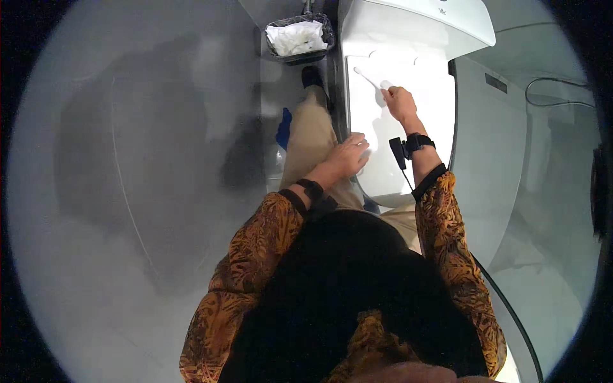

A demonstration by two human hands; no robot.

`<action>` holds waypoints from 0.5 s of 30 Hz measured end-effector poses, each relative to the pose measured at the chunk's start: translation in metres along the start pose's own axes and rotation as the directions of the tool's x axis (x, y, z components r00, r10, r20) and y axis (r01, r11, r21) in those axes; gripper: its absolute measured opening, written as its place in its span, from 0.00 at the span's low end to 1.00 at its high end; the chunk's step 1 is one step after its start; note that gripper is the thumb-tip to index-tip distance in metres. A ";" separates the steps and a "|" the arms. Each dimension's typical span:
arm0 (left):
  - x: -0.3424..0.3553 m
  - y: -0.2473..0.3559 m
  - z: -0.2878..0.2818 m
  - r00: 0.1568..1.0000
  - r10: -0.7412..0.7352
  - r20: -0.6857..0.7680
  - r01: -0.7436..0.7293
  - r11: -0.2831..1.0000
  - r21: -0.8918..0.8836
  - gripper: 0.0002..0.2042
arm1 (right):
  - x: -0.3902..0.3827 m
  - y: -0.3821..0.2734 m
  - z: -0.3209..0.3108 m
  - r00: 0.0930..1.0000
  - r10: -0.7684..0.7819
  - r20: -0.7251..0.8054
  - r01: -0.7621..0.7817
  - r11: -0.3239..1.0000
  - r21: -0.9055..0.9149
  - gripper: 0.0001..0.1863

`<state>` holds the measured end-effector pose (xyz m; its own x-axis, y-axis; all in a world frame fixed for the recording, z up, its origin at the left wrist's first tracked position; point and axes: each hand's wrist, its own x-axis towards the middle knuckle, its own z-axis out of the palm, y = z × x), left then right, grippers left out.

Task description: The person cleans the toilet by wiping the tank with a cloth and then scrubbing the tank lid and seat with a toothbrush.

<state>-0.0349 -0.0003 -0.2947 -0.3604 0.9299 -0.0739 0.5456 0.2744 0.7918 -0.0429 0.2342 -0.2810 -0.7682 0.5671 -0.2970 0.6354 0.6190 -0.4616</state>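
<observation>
A white closed toilet lid [396, 166] fills the upper middle of the view. My right hand [399, 102] is closed on a slim white toothbrush-like brush [364, 74], its head angled to the upper left over the lid. A small white piece at my fingers is too small to make out. My left hand [348, 154] rests on the lid's left edge, fingers apart, holding nothing. A black watch [418, 143] and a black box with a cable [398, 153] are on my right wrist.
The white cistern [415, 22] rises behind the lid. A black-lined bin with white paper [297, 37] stands at the upper left. Something blue [283, 127] lies beside my leg. Grey walls surround me, with a thin looped hose [555, 102] at right.
</observation>
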 end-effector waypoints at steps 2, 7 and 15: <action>0.001 0.004 -0.004 1.000 0.001 0.026 -0.001 1.000 -0.003 0.20 | 0.003 0.008 -0.001 0.999 0.028 -0.019 -0.028 0.999 -0.021 0.19; 0.007 0.004 0.002 1.000 0.027 0.001 -0.027 0.999 -0.041 0.20 | 0.007 0.022 0.003 0.990 0.086 -0.112 -0.081 0.996 0.047 0.20; 0.012 -0.003 0.001 0.999 -0.006 0.048 0.005 1.000 0.021 0.19 | -0.004 0.061 0.013 0.981 0.104 -0.162 -0.081 0.987 0.141 0.18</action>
<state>-0.0397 0.0103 -0.2983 -0.3274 0.9388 -0.1074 0.5592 0.2841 0.7788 -0.0023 0.2628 -0.3189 -0.6754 0.7088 -0.2036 0.6781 0.4884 -0.5493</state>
